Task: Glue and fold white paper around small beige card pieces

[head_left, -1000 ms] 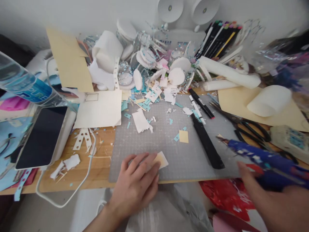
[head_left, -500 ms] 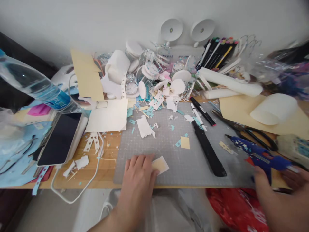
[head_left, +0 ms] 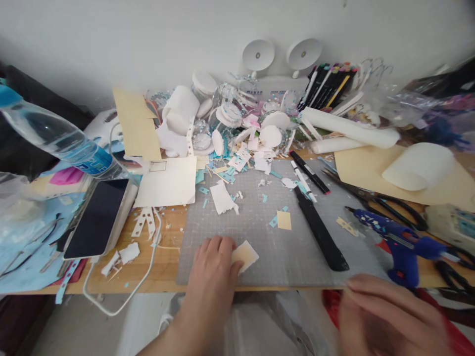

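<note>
Water bottle point(head_left: 64, 141) just behind dark-screened phone point(head_left: 98, 217); capped markers point(head_left: 329, 86) bundled near wall point(head_left: 178, 34).

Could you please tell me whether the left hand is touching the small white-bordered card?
Touching: the head view shows the left hand at the card, its thumb lying over the left edge.

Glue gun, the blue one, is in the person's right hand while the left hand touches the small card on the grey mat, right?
Not quite: the head view shows the blue glue gun lying on the right of the desk, not in the right hand. The left hand does touch the small card on the grey mat.
</note>
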`<act>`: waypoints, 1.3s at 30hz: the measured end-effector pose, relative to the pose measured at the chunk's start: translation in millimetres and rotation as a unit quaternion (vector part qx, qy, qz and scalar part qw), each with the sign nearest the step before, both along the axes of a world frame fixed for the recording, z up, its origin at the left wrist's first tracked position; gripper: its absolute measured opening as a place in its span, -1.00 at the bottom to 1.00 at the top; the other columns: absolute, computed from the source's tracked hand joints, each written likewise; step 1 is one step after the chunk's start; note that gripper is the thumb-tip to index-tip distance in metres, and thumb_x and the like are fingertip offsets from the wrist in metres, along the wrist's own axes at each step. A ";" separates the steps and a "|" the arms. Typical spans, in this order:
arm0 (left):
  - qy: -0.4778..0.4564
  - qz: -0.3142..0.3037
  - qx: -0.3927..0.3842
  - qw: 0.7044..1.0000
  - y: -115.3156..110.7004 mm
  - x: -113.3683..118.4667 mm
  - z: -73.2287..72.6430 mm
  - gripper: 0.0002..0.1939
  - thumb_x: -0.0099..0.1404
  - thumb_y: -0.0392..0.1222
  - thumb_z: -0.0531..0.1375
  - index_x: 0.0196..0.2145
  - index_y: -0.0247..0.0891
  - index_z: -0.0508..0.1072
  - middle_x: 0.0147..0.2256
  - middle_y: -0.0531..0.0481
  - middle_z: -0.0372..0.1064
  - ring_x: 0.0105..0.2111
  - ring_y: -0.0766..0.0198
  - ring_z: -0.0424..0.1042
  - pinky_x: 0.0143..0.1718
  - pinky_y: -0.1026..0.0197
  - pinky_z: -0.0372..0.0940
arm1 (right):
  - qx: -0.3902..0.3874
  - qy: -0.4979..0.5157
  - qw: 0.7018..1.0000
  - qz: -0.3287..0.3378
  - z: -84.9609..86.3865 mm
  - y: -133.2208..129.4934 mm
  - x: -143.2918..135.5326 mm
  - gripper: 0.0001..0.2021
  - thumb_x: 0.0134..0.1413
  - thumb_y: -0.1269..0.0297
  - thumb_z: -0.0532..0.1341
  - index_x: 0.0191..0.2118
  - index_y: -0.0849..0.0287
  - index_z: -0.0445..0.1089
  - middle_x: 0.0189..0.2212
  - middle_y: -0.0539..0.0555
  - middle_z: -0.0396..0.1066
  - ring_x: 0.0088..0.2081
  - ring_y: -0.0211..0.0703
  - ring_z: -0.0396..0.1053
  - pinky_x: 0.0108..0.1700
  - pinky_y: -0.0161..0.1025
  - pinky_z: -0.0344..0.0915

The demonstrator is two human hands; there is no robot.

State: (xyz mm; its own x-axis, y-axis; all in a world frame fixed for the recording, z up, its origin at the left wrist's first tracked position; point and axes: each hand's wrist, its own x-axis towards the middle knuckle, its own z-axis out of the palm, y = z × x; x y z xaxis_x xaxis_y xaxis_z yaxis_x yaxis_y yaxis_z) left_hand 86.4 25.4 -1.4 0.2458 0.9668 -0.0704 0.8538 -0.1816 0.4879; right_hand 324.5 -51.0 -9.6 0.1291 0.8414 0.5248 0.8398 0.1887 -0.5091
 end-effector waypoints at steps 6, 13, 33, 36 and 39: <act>-0.008 0.016 -0.004 1.000 0.1 -0.3 -6.0 -0.78 0.18 -0.46 0.22 -0.25 -0.21 0.35 -0.33 -0.02 0.45 -0.29 0.11 0.48 -0.27 0.09 0.36 | 0.083 0.055 0.993 0.066 1.2 32.1 -34.5 -0.77 0.06 0.55 0.23 -0.20 0.08 0.38 -0.25 0.04 0.39 -0.28 -0.15 0.41 -0.30 -0.14 0.39; -0.020 -0.001 0.000 1.000 7.2 0.3 -5.3 -0.82 0.16 -0.48 0.19 -0.39 -0.22 0.37 -0.45 0.04 0.43 -0.42 0.19 0.46 -0.41 0.21 0.25 | 0.070 0.118 0.989 0.048 -5.8 24.4 -29.8 -0.79 0.06 0.57 0.23 -0.22 0.13 0.40 -0.25 0.05 0.39 -0.25 -0.16 0.40 -0.24 -0.16 0.34; -0.599 0.152 -0.323 0.717 2.6 -12.1 -9.5 -0.68 0.16 -0.01 0.39 -0.38 -0.28 0.41 -0.49 0.09 0.39 -0.56 0.46 0.30 -0.54 0.43 0.20 | -0.364 0.567 0.691 0.261 -13.8 75.2 -90.3 -0.81 0.15 0.11 0.24 -0.20 0.06 0.29 -0.37 -0.02 0.36 -0.41 -0.29 0.32 -0.42 -0.36 0.32; -0.606 0.162 -0.311 0.714 -0.2 -14.3 -13.0 -0.71 0.16 -0.03 0.40 -0.38 -0.29 0.48 -0.53 0.10 0.38 -0.59 0.49 0.27 -0.56 0.46 0.19 | -0.342 0.567 0.707 0.248 -21.5 72.2 -89.0 -0.85 0.20 0.14 0.24 -0.17 0.04 0.34 -0.44 -0.07 0.31 -0.48 -0.36 0.22 -0.47 -0.42 0.20; -0.601 0.192 -0.309 0.711 -1.3 -16.4 -9.3 -0.70 0.10 -0.01 0.44 -0.40 -0.29 0.52 -0.56 0.10 0.37 -0.62 0.50 0.24 -0.61 0.47 0.16 | -0.293 0.576 0.733 0.210 -28.0 71.8 -87.2 -0.87 0.21 0.17 0.25 -0.16 0.03 0.39 -0.48 -0.08 0.29 -0.53 -0.38 0.18 -0.53 -0.43 0.13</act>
